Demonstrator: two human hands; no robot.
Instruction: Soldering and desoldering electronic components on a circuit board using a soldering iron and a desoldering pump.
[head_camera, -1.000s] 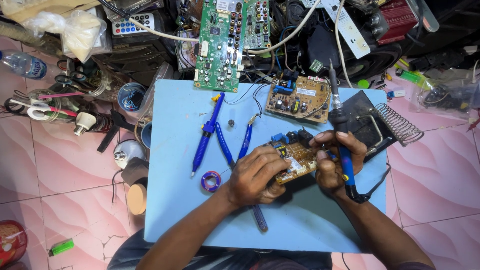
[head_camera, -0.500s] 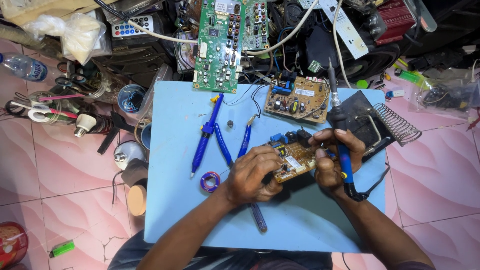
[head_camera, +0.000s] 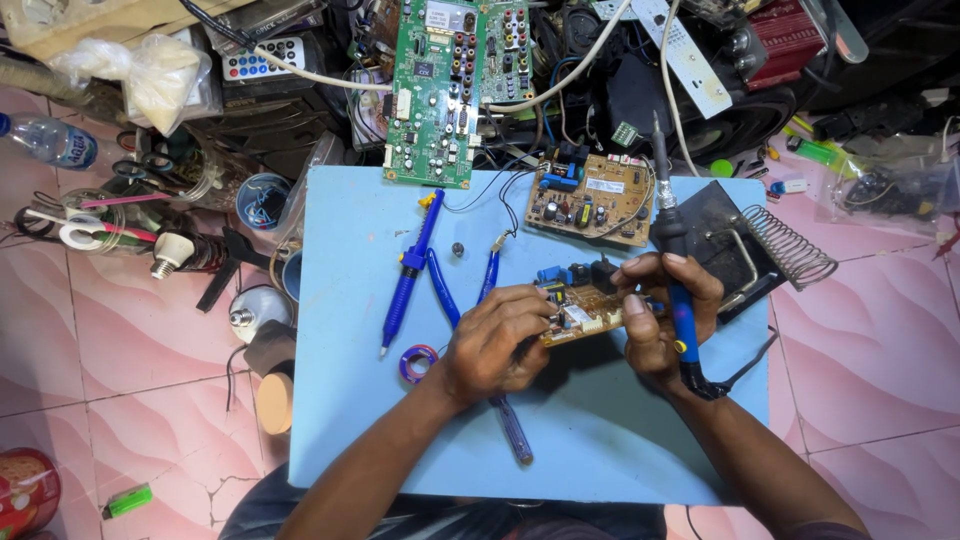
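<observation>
Blue mat (head_camera: 350, 420) on pink tiled floor. Left hand (head_camera: 495, 345) grips brown circuit board (head_camera: 590, 305); right hand (head_camera: 660, 310) closed around soldering iron (head_camera: 672, 240), tip raised, soldering apparently unfinished.

Light-blue mat (head_camera: 350, 300) — green circuit board (head_camera: 432, 95), brown board (head_camera: 585, 308) — pink tiles (head_camera: 110, 330)

You work on a light blue board (head_camera: 340, 440) laid over a pink tiled floor (head_camera: 90, 330). Left and right of your hands the tiles show; beyond them lies dark clutter (head_camera: 880, 60).
</observation>
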